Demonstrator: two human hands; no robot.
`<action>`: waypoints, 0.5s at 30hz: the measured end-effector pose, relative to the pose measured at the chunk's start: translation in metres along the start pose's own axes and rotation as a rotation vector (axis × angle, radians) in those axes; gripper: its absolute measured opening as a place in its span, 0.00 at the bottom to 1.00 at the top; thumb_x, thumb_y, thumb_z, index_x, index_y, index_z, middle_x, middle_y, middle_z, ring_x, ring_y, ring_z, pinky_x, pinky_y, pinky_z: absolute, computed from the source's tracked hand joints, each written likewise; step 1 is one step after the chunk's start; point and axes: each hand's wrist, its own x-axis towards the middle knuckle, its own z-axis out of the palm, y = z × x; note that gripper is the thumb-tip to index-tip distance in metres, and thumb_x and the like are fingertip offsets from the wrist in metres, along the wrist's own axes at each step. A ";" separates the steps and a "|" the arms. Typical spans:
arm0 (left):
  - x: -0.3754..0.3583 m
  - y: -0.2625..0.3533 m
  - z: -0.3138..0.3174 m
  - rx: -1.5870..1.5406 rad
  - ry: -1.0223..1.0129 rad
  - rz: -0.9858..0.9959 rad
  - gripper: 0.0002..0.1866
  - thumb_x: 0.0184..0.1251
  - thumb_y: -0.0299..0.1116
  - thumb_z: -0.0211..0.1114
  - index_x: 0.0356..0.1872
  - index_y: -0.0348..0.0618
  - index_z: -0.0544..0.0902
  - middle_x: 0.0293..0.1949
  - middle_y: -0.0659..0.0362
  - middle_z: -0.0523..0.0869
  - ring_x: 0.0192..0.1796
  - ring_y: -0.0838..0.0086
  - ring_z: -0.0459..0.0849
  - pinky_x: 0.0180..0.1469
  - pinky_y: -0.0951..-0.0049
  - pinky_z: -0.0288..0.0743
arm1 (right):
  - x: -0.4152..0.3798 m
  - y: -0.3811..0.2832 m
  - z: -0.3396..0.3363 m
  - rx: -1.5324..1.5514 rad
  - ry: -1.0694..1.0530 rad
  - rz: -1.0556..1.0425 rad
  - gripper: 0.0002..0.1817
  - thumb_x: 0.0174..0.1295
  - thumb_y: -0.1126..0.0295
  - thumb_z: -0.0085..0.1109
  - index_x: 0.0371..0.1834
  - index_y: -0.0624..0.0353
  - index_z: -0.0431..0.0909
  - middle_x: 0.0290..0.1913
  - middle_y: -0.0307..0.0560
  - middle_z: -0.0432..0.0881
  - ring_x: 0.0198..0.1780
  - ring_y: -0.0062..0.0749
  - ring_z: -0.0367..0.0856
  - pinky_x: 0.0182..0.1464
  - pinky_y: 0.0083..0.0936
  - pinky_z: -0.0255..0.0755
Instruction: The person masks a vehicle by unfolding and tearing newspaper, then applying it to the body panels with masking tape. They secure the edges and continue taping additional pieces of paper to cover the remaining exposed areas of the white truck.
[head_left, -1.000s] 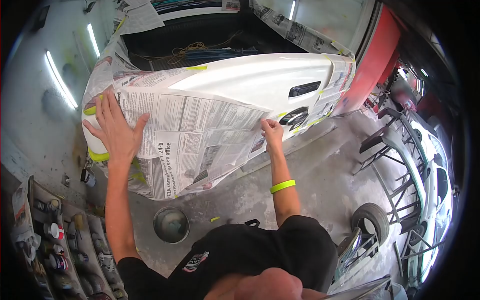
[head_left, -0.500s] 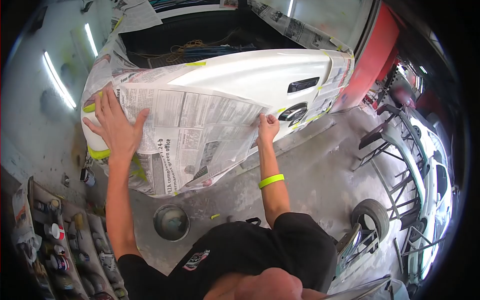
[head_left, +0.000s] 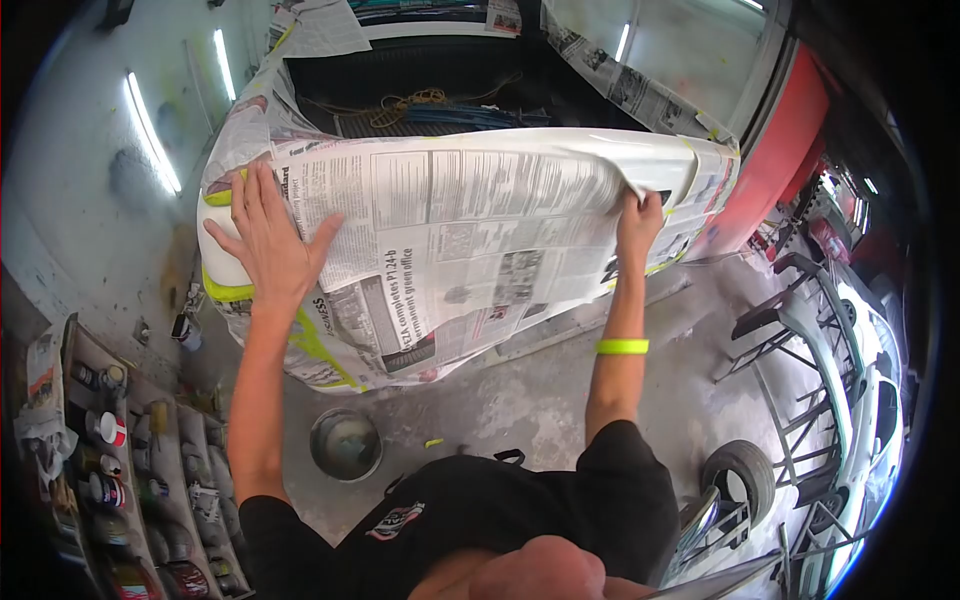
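Observation:
A large newspaper sheet (head_left: 470,215) spreads across the white tailgate (head_left: 668,152) of a pickup truck. My left hand (head_left: 276,245) lies flat on the sheet's left end with its fingers spread. At the other end, my right hand (head_left: 640,222) pinches the upper right part of the sheet, where the paper curls up from the panel. Yellow-green masking tape (head_left: 228,291) shows beside my left wrist, along the white corner of the truck. Most of the tailgate, including its badge and handle area, is hidden behind the paper and my right hand.
Inside the truck bed lies a tangled rope (head_left: 410,103). A metal bucket (head_left: 346,445) stands on the floor below. Shelves with several cans (head_left: 108,430) are at the left. A tyre (head_left: 742,482) and metal stands (head_left: 790,340) holding panels are at the right.
My right hand has moved right and up with the newspaper, stretching it over the tailgate's handle and badge. My left hand stays on the left end. The view has shifted a little.

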 end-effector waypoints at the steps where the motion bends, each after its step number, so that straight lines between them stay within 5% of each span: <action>1: 0.000 0.000 0.001 -0.005 0.018 -0.003 0.60 0.57 0.69 0.66 0.79 0.36 0.53 0.78 0.47 0.57 0.82 0.52 0.45 0.69 0.20 0.25 | 0.020 -0.013 0.006 -0.014 -0.020 0.007 0.09 0.64 0.72 0.61 0.40 0.68 0.80 0.29 0.44 0.79 0.30 0.25 0.73 0.35 0.27 0.69; 3: -0.001 0.003 0.004 -0.019 0.055 -0.004 0.60 0.56 0.69 0.67 0.79 0.36 0.53 0.79 0.47 0.57 0.82 0.53 0.45 0.69 0.20 0.24 | 0.055 -0.024 0.019 -0.031 -0.130 0.122 0.10 0.62 0.71 0.62 0.40 0.69 0.80 0.27 0.46 0.80 0.29 0.29 0.76 0.35 0.31 0.71; 8: -0.001 0.012 0.006 -0.047 0.125 0.042 0.60 0.53 0.70 0.69 0.80 0.41 0.55 0.79 0.49 0.57 0.82 0.53 0.46 0.69 0.19 0.27 | 0.097 0.012 0.042 -0.360 -0.166 -0.093 0.18 0.54 0.60 0.68 0.27 0.68 0.78 0.26 0.61 0.82 0.29 0.53 0.80 0.36 0.41 0.74; 15: 0.001 0.039 0.025 -0.138 0.036 0.268 0.56 0.52 0.70 0.69 0.78 0.49 0.62 0.80 0.52 0.57 0.81 0.54 0.52 0.74 0.28 0.36 | 0.120 0.025 0.043 -0.353 -0.314 -0.019 0.20 0.53 0.56 0.71 0.30 0.66 0.84 0.26 0.54 0.85 0.31 0.41 0.85 0.38 0.37 0.76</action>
